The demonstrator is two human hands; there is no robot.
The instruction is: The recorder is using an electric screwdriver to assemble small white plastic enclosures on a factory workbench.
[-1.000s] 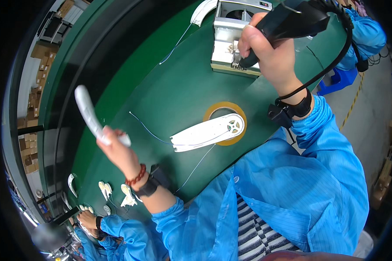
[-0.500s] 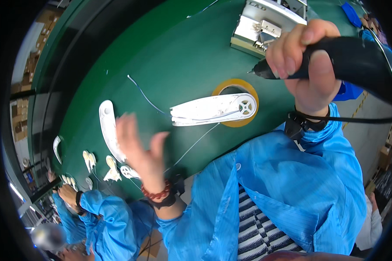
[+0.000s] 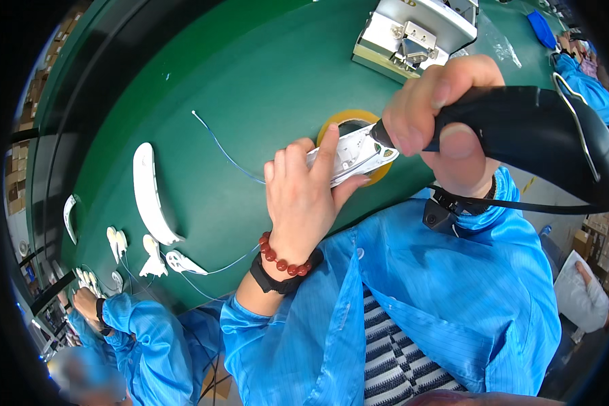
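Observation:
My left hand [image 3: 301, 183] grips a white plastic housing [image 3: 350, 157], its index finger along the far edge and its thumb at the near edge. The housing's round end lies over a roll of yellow tape [image 3: 379, 177]. A thin blue-grey cable [image 3: 227, 157] runs out from under my left hand. In my right hand [image 3: 446, 122] is a black electric screwdriver [image 3: 521, 128], held nearly level. Its nose reaches the round end of the housing; whether the bit touches a screw cannot be made out.
A metal-and-white machine [image 3: 413, 40] stands at the back. A long curved white cover [image 3: 149, 196] lies on the green table [image 3: 210, 81], with small white parts [image 3: 152, 257] nearby. A co-worker's blue sleeve [image 3: 142, 325] is at lower left. A blue bin [image 3: 541, 30] sits far right.
My left hand has moved right from beside the curved cover onto the housing. My right hand has brought the screwdriver down and left to the housing's round end.

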